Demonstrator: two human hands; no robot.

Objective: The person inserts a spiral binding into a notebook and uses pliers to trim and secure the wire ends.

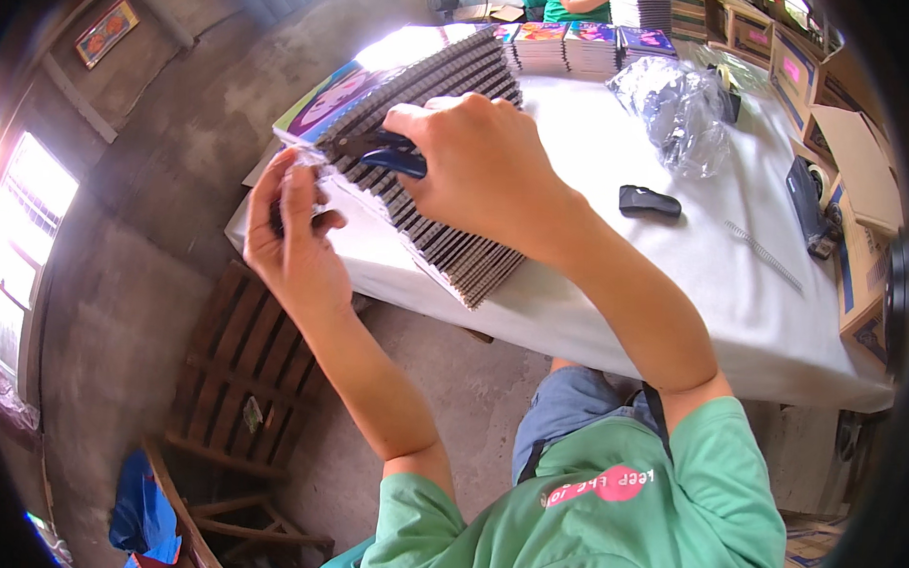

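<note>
At frame centre, the right hand (pixel 478 170) clamps blue-handled pliers (pixel 389 154) against the fanned notebook stack (pixel 448 184); the left hand (pixel 291 233) pinches the spiral wire end (pixel 314 159), steadying it.

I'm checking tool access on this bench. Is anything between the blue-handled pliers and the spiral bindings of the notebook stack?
Nothing visible. The right hand holds the pliers right at the stack's spiral edge, and the left hand pinches the near end beside them.
</note>
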